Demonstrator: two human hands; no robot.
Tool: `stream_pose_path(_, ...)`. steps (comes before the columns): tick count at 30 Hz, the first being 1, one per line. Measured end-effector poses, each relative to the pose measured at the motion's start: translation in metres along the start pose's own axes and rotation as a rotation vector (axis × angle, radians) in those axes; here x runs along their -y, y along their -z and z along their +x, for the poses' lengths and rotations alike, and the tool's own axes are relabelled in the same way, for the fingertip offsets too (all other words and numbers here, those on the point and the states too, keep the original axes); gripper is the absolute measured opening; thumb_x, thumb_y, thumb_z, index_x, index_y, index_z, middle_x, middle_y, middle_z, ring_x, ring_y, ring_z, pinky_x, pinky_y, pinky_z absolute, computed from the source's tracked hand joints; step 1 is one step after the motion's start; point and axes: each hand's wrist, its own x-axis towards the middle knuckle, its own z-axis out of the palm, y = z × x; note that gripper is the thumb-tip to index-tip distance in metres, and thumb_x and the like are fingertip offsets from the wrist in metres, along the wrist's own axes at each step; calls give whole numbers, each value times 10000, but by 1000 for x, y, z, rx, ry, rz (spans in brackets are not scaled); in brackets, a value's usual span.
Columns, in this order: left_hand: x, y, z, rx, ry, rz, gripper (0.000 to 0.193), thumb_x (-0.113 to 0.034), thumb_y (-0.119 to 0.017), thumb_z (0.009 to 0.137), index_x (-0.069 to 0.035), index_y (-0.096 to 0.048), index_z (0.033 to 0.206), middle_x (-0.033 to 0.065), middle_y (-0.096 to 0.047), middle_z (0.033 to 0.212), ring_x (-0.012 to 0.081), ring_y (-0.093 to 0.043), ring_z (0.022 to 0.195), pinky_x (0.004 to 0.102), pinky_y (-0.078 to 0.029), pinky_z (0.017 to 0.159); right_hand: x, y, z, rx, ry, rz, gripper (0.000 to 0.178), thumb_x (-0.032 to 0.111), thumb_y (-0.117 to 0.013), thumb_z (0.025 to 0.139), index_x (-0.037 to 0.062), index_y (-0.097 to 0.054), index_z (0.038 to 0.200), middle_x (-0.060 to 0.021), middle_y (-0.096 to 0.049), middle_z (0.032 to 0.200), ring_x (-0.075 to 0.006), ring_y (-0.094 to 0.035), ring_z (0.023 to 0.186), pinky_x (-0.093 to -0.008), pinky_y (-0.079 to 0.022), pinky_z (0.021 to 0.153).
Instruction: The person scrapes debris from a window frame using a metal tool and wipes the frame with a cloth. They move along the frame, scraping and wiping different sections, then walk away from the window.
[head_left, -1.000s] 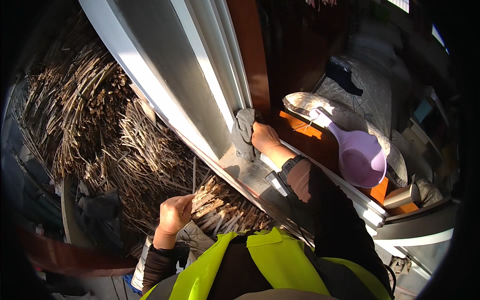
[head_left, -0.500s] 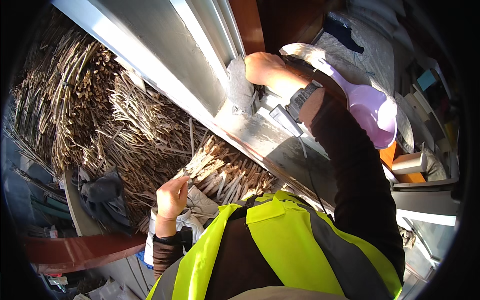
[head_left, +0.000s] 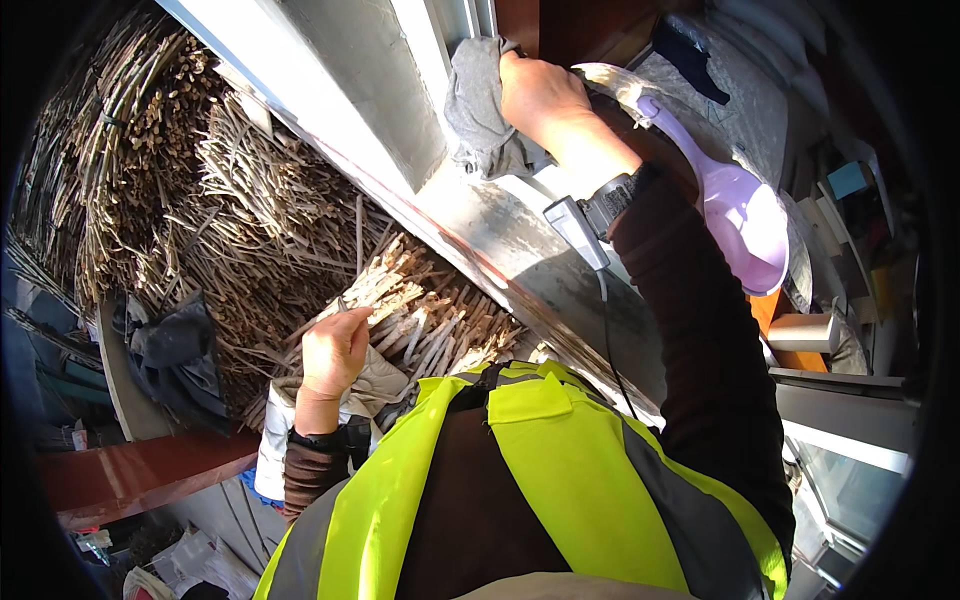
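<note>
My right hand (head_left: 545, 95) grips a grey cloth (head_left: 480, 105) and presses it to the white window frame (head_left: 425, 60), at the corner where frame and sill meet. A dark watch band circles that wrist, and a white device (head_left: 577, 232) with a cable hangs beside it. Over the bundled sticks (head_left: 440, 315) on the left, my left hand (head_left: 333, 350) is closed in a pinch. A small greyish tip shows at its fingers; what it is I cannot make out. Below that hand lies a pale, crumpled cloth item (head_left: 375, 385).
A lilac dipper (head_left: 740, 225) stands to the right of my right forearm. The sill (head_left: 560, 290) runs diagonally between me and the frame. Dark cloth (head_left: 175, 345) hangs at the left above a red-brown beam (head_left: 150, 475). Boxes and a beige cylinder (head_left: 803, 332) crowd the right.
My right hand and the grey cloth have moved up along the window frame, the cloth spreading more. My left hand has shifted slightly up and left, still pinched, as the whole view moved.
</note>
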Motion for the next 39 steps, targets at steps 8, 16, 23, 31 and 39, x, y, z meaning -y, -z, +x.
stream_pose_path(8, -5, -12, 4, 92, -48, -43, 143, -18, -624, 773, -44, -685, 900, 126, -673, 780, 275, -655, 674, 312, -520, 609, -10, -60, -13, 282, -92, -181, 305, 154, -418, 870, 70, -659, 1038, -159, -666, 1046, -331, -643, 974, -430, -501, 837)
stream_pose_path(16, -9, -15, 0, 131, -94, -44, 154, -59, -622, 766, -76, -680, 907, 116, -665, 758, 295, -646, 691, 351, -518, 613, 0, -65, 19, 497, 79, -526, 266, 182, -536, 871, 124, -693, 1078, -75, -671, 1112, -235, -660, 987, -377, -525, 742)
stream_pose_path(23, 1, -5, -10, 115, -97, 53, 133, -85, -611, 793, -93, -690, 900, 97, -664, 759, 287, -640, 672, 348, -513, 592, -46, -25, -25, 450, -20, -364, 294, 148, -493, 860, 46, -672, 1070, -145, -658, 1109, -290, -643, 1010, -436, -518, 754)
stream_pose_path(31, -16, -17, 14, 251, -163, 14, 149, -62, -606, 776, -63, -682, 904, 109, -664, 778, 289, -647, 696, 343, -520, 621, -68, -42, -51, -82, -155, 292, 282, 234, -484, 871, 44, -629, 1020, -211, -641, 975, -386, -595, 961, -460, -466, 839)
stream_pose_path(39, -18, -16, 9, 263, -180, -3, 154, -64, -595, 782, -60, -680, 911, 123, -663, 782, 300, -641, 705, 355, -516, 630, -45, -33, 2, 213, -252, 150, 312, 114, -511, 809, 3, -660, 1060, -237, -600, 1146, -366, -568, 1110, -393, -462, 935)
